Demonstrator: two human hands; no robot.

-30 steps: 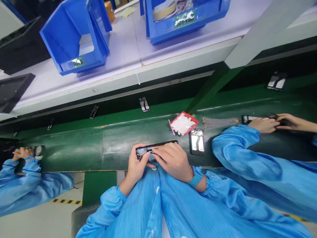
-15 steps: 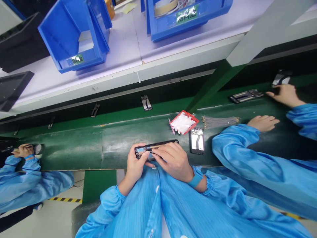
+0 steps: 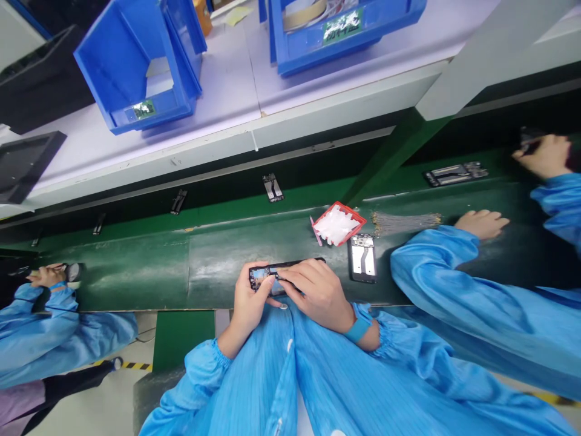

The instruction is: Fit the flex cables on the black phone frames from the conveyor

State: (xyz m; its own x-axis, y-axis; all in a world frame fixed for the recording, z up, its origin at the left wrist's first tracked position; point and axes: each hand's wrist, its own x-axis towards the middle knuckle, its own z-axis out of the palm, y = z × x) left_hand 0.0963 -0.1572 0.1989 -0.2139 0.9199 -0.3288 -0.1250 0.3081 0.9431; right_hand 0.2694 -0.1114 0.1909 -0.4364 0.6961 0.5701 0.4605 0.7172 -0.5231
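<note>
Two hands on one coverless phone, centre of frame, near the front edge of the table. Left hand clamped on its left end, thumb on the inner face. Right hand across the other end, fingertips close together over the innards; can't tell if that grip has a small part pinched. Changes at my end: basically nil, same pose, so I'd judge the work no further along. Co-worker's hand has moved farther toward upper right, at a dark unit; no effect on mine. Second phone lies right of my hands, just below the red tray, untouched.
</note>
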